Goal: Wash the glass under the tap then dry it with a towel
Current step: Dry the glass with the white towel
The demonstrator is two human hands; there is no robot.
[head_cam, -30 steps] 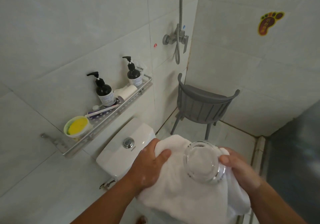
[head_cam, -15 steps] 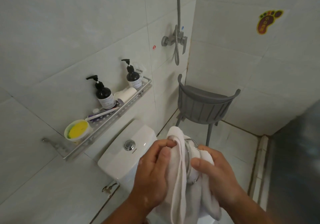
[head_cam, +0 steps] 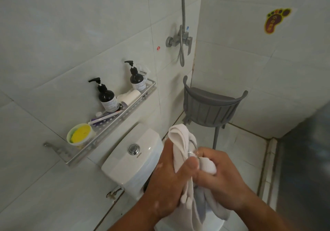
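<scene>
A clear glass point(head_cam: 193, 146) is almost fully wrapped in a white towel point(head_cam: 180, 141); only part of its rim shows between my hands. My left hand point(head_cam: 167, 180) grips the towel and presses it against the glass from the left. My right hand point(head_cam: 221, 175) clasps the towel-covered glass from the right. Both hands meet in front of the toilet, low in the view. The towel's loose end hangs down below my hands.
A white toilet cistern point(head_cam: 132, 159) stands just left of my hands. Above it, a metal wall shelf point(head_cam: 110, 129) carries two dark pump bottles, a yellow tub and rolls. A grey chair point(head_cam: 210, 109) stands in the corner under the shower tap point(head_cam: 180, 39).
The towel has been folded up around the glass, hiding its open mouth. My hands have closed together around it.
</scene>
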